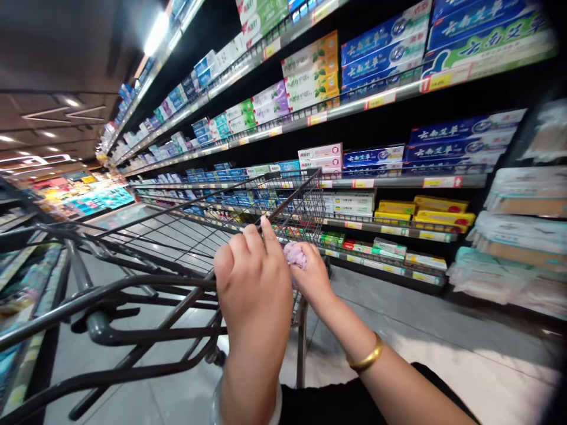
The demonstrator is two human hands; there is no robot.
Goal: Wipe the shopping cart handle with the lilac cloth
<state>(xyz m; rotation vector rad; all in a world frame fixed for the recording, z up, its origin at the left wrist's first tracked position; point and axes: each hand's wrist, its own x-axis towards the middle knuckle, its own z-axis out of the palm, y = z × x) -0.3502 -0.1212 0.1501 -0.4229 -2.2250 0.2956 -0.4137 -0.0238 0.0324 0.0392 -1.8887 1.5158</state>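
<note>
My left hand [254, 271] is over the near side of a grey metal shopping cart [146, 336], where a rail runs in behind it. Its fingers bend over the cart, one of them pointing forward along the rim, and their undersides are hidden. Just to the right, my right hand [312, 271] is closed around a crumpled lilac cloth [295, 255]. The cloth sits close against the edge of my left hand. A gold bracelet [367, 354] circles my right forearm. The cart's wire basket [177, 236] stretches forward beyond both hands.
Shelves [394, 183] of boxed toothpaste line the right side, with price tags along their edges. Yellow boxes [443, 215] stand on a lower shelf. Packaged goods in clear bags [518, 236] hang at the far right. Another low shelf [26, 319] borders the left, with tiled floor [376, 319] between.
</note>
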